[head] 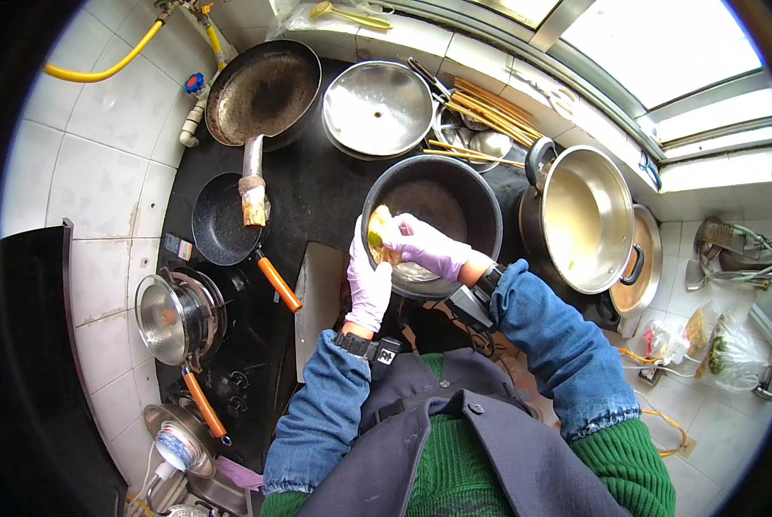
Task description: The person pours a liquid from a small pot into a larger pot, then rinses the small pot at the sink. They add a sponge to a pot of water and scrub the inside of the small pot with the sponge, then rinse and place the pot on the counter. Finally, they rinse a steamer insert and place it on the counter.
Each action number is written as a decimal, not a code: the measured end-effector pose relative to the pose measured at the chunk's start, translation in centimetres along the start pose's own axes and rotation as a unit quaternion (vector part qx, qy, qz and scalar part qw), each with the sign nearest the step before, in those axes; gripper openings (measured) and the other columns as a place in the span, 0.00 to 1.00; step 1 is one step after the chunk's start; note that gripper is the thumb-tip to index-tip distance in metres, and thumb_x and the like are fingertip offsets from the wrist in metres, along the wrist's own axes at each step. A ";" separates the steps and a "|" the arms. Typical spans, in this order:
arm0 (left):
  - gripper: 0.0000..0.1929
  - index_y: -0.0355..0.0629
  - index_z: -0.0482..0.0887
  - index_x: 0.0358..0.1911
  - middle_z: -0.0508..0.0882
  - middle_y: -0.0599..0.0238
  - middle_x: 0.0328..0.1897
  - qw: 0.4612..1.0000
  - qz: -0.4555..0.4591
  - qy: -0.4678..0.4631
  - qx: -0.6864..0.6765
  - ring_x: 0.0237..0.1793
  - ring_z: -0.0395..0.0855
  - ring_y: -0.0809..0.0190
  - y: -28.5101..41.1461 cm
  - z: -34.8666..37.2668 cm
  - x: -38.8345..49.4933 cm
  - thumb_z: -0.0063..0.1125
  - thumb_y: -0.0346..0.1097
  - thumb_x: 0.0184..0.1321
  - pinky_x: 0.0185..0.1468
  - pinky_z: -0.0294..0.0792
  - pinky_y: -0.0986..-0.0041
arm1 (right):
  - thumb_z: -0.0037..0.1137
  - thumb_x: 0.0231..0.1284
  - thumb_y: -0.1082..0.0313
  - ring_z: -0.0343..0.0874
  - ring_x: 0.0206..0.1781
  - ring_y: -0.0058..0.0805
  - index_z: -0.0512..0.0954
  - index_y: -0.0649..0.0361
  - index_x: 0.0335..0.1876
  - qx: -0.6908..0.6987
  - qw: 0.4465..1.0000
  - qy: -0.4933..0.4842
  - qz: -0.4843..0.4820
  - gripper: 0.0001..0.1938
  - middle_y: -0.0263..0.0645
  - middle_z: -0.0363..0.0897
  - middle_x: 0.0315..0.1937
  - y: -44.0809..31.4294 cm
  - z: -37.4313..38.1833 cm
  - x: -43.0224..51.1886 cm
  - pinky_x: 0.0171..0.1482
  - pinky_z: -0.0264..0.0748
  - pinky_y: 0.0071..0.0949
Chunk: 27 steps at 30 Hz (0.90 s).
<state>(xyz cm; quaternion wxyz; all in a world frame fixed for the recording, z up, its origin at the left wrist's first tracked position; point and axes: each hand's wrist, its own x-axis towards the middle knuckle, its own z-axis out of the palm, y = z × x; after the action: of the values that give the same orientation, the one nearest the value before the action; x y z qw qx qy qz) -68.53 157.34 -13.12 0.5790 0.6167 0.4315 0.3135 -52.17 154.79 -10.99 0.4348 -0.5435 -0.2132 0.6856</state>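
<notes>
A deep dark round pot (483, 184) stands before me at the counter's edge, with a crumpled pale sheet or liquid low inside it. My left hand (368, 287), in a light purple glove, grips the pot's left rim along with a yellowish-brown sponge or cloth-like thing (386, 256) that has a green patch. My right hand (428, 249), gloved alike, reaches over the pot and presses its fingers on that same thing. The thing's exact kind cannot be told.
A large wok (266, 94), a steel bowl (379, 110) and wooden chopsticks (489, 110) lie behind. To the right stands a two-handled pot (573, 220) with cloudy liquid. At left are a small frying pan (224, 220), a cleaver-like metal blade (318, 291) and a lidded pan (166, 320).
</notes>
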 end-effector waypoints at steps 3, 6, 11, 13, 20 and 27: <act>0.27 0.41 0.65 0.74 0.70 0.55 0.75 0.997 -0.040 0.023 -0.061 0.73 0.69 0.54 -0.2 0.6 1.2 0.45 0.26 0.71 0.77 0.59 0.63 | 0.66 0.66 0.56 0.76 0.53 0.20 0.68 0.59 0.62 0.061 0.998 0.019 -0.007 0.26 0.36 0.75 0.53 -0.3 0.2 0.8 0.54 0.78 0.25; 0.29 0.41 0.65 0.74 0.70 0.56 0.75 0.928 -0.130 0.084 -0.340 0.74 0.68 0.57 0.0 1.7 2.3 0.47 0.20 0.68 0.78 0.58 0.65 | 0.65 0.67 0.57 0.80 0.48 0.20 0.74 0.62 0.58 0.071 0.996 0.053 -0.030 0.22 0.34 0.80 0.47 -0.5 1.3 2.7 0.47 0.80 0.24; 0.34 0.35 0.64 0.74 0.73 0.53 0.73 0.994 -0.057 0.066 -0.062 0.73 0.69 0.55 1.4 1.9 1.6 0.40 0.13 0.60 0.78 0.57 0.66 | 0.65 0.63 0.59 0.81 0.30 0.21 0.81 0.63 0.40 0.092 0.971 0.183 -0.123 0.14 0.34 0.83 0.32 -2.6 2.4 6.0 0.30 0.76 0.23; 0.38 0.35 0.63 0.74 0.73 0.52 0.73 0.996 0.030 0.052 -0.059 0.73 0.69 0.54 1.8 1.6 1.9 0.36 0.11 0.55 0.78 0.56 0.65 | 0.64 0.64 0.57 0.82 0.32 0.23 0.80 0.61 0.43 0.160 0.937 0.295 -0.095 0.14 0.34 0.83 0.33 -4.5 1.3 7.2 0.32 0.78 0.25; 0.43 0.38 0.60 0.76 0.66 0.52 0.78 0.994 0.014 0.041 -0.096 0.78 0.62 0.54 2.6 1.5 2.2 0.33 0.10 0.50 0.81 0.51 0.65 | 0.58 0.68 0.47 0.64 0.27 0.20 0.77 0.44 0.46 0.440 0.790 0.383 -0.192 0.13 0.27 0.74 0.35 -3.7 -4.6 3.3 0.34 0.69 0.21; 0.43 0.41 0.59 0.77 0.71 0.49 0.75 0.999 0.048 0.004 0.020 0.76 0.67 0.52 2.5 0.5 2.5 0.37 0.12 0.51 0.79 0.54 0.65 | 0.54 0.71 0.41 0.76 0.41 0.24 0.75 0.43 0.53 0.266 0.899 0.328 -0.119 0.17 0.29 0.78 0.42 -1.8 -0.7 7.0 0.48 0.75 0.34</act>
<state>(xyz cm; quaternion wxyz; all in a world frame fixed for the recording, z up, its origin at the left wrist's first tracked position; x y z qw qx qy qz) -66.58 159.50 -10.98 0.5492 0.6470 0.4098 0.3345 -51.07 161.41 -13.80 0.6869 -0.5723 0.0685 0.4426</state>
